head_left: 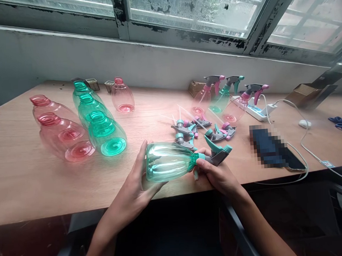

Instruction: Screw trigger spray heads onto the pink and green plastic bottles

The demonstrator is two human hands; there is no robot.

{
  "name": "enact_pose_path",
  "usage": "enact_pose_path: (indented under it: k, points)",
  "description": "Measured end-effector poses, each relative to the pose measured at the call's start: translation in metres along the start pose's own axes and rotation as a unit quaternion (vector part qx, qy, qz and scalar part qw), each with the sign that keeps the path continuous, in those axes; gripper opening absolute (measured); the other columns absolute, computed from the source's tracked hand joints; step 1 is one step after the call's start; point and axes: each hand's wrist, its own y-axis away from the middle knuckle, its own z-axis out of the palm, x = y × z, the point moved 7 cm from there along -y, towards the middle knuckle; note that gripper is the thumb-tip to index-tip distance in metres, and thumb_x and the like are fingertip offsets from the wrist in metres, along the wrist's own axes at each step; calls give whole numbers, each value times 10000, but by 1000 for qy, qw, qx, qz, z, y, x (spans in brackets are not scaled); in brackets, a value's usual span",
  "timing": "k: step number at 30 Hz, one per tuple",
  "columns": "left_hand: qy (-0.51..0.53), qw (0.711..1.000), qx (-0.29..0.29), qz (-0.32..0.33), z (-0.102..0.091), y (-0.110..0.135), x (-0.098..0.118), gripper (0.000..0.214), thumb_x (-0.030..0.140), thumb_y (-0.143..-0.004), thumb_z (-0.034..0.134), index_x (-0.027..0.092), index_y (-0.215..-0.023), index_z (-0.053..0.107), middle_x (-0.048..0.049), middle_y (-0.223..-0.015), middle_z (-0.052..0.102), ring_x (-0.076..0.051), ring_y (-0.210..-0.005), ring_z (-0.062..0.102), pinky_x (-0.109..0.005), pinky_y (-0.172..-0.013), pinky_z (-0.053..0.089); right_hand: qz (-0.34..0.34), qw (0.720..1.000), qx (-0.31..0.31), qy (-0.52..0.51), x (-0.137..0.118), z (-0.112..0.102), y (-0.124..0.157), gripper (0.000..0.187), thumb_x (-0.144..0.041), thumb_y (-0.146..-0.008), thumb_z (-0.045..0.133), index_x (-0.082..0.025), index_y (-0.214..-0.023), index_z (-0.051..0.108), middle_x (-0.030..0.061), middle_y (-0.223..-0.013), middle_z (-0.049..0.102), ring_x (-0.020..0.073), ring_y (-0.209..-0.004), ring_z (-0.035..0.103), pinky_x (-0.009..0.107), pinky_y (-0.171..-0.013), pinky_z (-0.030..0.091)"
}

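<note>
I hold a clear green spray bottle [169, 161] sideways over the front edge of the wooden table [22, 181]. My left hand [138, 185] wraps round the bottle's base end. At the bottle's neck, my right hand [217, 175] is closed on the grey and teal trigger head [218, 152]. Just behind lie several loose trigger heads [200, 130] with thin tubes.
Green bottles [100, 123] and pink bottles [61, 131] without heads lie in rows at the left, one pink bottle [122, 95] behind them. Three bottles with heads fitted [223, 99] lie at the back right. A phone [273, 149], white cables and a power strip [259, 112] are at the right.
</note>
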Motion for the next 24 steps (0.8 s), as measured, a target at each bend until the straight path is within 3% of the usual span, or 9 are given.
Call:
enact_pose_path:
  k: [5,11,24]
  points:
    - [7,1000,-3,-7,0,1,-2,1092,459,-867,793,389,-1648,33,-69,-1742,196,-336,-1583,246,-542,-1301,211,-13,1000,12,2,1,-3,0,199,-384,-925,759,-216,-958,657,-12,-761,732,177,-648,662,303,-680,492]
    - [16,1000,-5,-25,0,0,-6,1000,477,-891,763,366,-1649,120,-72,-1679,360,-334,-1536,363,-519,-1285,287,-12,1000,2,-3,1,-1,1,173,-369,-943,743,-223,-966,653,-19,-728,732,179,-670,669,306,-733,499]
    - [3,1000,3,-12,0,0,-6,999,455,-886,776,399,-1641,125,-51,-1727,263,-330,-1549,342,-496,-1272,329,-2,1000,-7,-12,1,0,1,189,-369,-942,748,-215,-1007,658,-14,-699,735,180,-626,685,291,-648,501]
